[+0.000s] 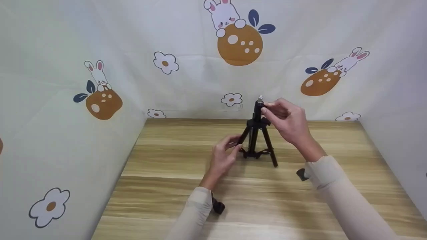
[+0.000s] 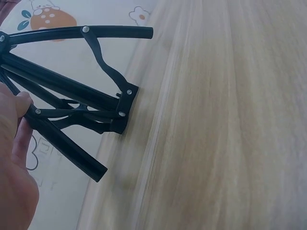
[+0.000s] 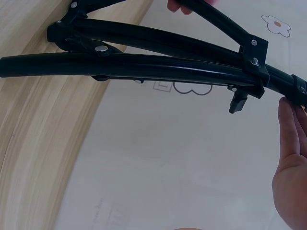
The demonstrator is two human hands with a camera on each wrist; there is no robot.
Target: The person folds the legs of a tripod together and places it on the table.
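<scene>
A small black tripod with a silver screw tip stands roughly upright near the back of the table, its legs partly spread. My left hand pinches one leg between thumb and fingers; the left wrist view shows this thumb near a brace joint. Up at the column's top, just below the screw tip, my right hand holds the tripod between thumb and fingers. In the right wrist view the fingers of the right hand lie against the column, with its thumb out of sight. Whether every foot touches the table cannot be told.
The wood-grain table is bounded by pale cloth walls printed with rabbits, oranges and flowers. The back wall rises close behind the tripod. A black wrist device sits by the left cuff, another black piece by the right cuff.
</scene>
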